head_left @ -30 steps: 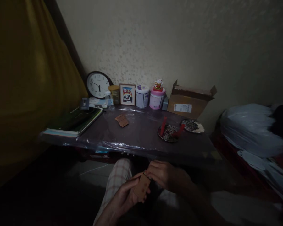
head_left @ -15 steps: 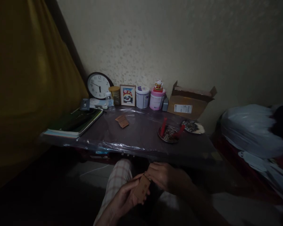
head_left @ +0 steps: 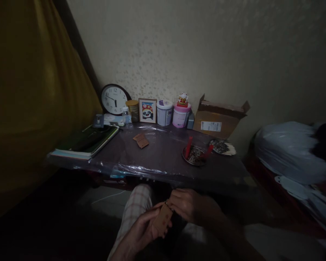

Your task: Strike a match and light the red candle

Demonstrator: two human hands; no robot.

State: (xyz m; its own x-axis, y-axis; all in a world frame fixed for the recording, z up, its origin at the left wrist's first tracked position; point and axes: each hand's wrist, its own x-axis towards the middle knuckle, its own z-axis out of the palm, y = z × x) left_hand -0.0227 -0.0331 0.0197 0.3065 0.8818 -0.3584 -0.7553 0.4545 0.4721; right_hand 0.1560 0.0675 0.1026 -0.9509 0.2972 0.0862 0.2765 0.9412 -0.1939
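Note:
Low over my lap, my left hand (head_left: 145,226) is closed around a small brown cardboard matchbox (head_left: 163,217) with reddish marks on its face. My right hand (head_left: 184,204) is at the upper end of that box, fingers bent together against the opening. Whatever its fingertips pinch there is too dark and small to make out. On the table above lie more flat brown boxes (head_left: 141,140). A metal plate (head_left: 194,162) bears red candles (head_left: 188,146), one upright and one tilted, among dark bits. Beside it, another plate (head_left: 217,149) holds many pale, dark-tipped matches (head_left: 228,148).
The table (head_left: 163,156) has a plastic cover. Along the wall stand a clock (head_left: 114,99), a framed panda picture (head_left: 147,110), tubs (head_left: 164,113) and a cardboard box (head_left: 217,117). Books (head_left: 87,143) lie left, near a yellow curtain (head_left: 38,90); a plastic bag (head_left: 290,152) is right.
Both hands keep nearly the same place on the matchbox, with only a slight shift of the right fingers. The view has moved very slightly.

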